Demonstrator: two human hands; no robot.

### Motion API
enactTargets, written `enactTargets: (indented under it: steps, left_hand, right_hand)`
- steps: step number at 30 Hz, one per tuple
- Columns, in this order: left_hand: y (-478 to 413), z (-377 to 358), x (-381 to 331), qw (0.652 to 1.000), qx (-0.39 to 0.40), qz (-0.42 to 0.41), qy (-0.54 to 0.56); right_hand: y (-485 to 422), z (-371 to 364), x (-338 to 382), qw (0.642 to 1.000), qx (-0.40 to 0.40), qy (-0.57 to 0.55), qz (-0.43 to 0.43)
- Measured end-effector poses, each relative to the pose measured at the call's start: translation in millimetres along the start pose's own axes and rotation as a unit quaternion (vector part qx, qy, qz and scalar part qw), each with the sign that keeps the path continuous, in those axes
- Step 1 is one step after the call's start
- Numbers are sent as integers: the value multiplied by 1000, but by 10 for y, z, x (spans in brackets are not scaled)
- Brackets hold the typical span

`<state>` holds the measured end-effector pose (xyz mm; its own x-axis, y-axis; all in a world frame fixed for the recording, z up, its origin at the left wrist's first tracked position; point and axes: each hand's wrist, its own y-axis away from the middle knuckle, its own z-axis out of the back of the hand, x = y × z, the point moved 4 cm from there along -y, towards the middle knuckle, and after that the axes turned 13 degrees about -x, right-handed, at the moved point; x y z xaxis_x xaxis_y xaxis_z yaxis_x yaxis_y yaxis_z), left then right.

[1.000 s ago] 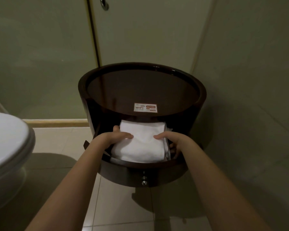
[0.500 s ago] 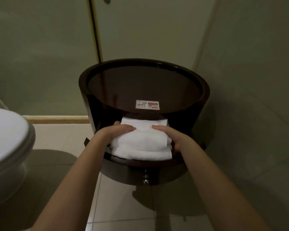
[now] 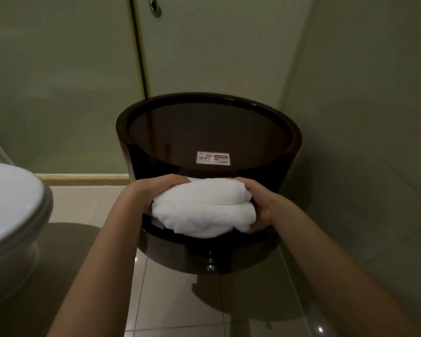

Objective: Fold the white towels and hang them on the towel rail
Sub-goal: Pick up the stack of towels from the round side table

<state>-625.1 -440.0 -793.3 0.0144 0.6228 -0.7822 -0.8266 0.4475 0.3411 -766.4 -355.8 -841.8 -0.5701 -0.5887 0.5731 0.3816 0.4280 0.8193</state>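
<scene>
Both hands clasp a bundle of white towels (image 3: pixel 204 210) over the open drawer (image 3: pixel 204 256) of a round dark cabinet (image 3: pixel 209 132) (a WiFi sticker (image 3: pixel 213 158) on top): left hand (image 3: pixel 151 193) and right hand (image 3: pixel 258 203) fingers curl round its ends. A toilet (image 3: pixel 12 203) stands at left.

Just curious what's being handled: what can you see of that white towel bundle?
The white towel bundle is fluffy, terry-like cloth folded into thick layers; how many, I cannot tell. It sits level over the open drawer of the dark round cabinet. The left hand grips its left end, the right hand its right end.
</scene>
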Motion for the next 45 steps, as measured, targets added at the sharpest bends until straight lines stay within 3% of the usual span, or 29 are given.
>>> enactTargets:
  steps: [2, 4, 7, 8, 10, 11, 19, 24, 31, 38, 45]
  left_hand:
    - [16, 11, -58, 998, 52, -7, 33]
    - [-21, 22, -135, 979, 191, -67, 38]
    - [-383, 104, -105, 933, 336, -91, -95]
    - [-423, 97, -158, 869, 461, -128, -128]
    - [-369, 222, -300, 744, 627, -182, -146]
    - [-384, 289, -391, 723, 648, -197, -138]
    - [-289, 254, -875, 658, 633, -400, -87]
    - [-190, 253, -1116, 645, 639, -420, -6]
    - [-2, 38, -1517, 654, 609, -433, 117]
    - [88, -496, -1702, 647, 575, -497, 67]
    - [108, -944, -1465, 645, 582, -492, 59]
  right_hand:
    - [46, -5, -45, 1000, 18, -2, 5]
    - [58, 6, -102, 999, 34, -14, 12]
    - [111, 8, -118, 999, 31, -19, 40]
    - [149, 6, -98, 998, 31, -17, 55]
    - [269, -15, -35, 995, 44, -16, 85]
    - [328, -17, 6, 994, 51, -20, 100]
    - [820, -65, 383, 968, 103, -53, 223]
    - [1013, -104, 702, 945, 106, -49, 306]
    - [1110, -128, 1281, 910, 91, -75, 398]
    - [647, -119, 1539, 913, 37, -132, 385]
    - [160, -89, 1538, 925, -16, -153, 348]
